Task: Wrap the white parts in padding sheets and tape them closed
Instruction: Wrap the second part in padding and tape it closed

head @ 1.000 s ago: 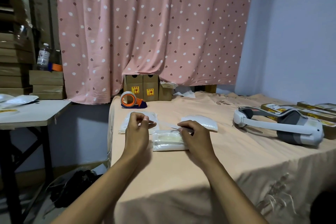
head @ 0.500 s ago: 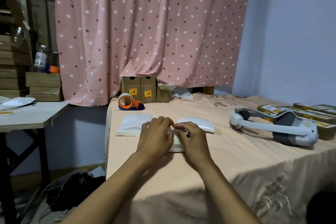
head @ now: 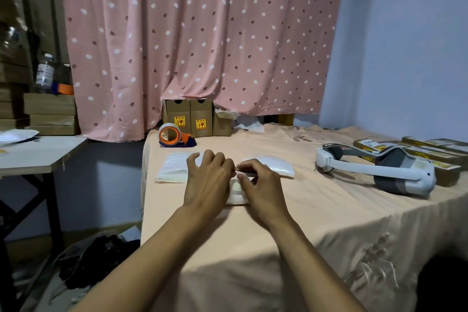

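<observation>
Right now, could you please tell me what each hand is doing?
Left hand: open, pressing flat on the padded bundle.
Right hand: closed, pinching the padded bundle's top edge.

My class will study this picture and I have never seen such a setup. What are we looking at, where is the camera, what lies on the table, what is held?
No machine here: a person works with bare hands, filmed by one head-worn camera looking forward and down. The left hand presses on a small white padded parcel on the cloth-covered table; the right hand touches it with its fingertips. Whether they pinch tape is unclear. Nearby lie padding sheets, another white padded piece, an orange tape dispenser and a white headset.
</observation>
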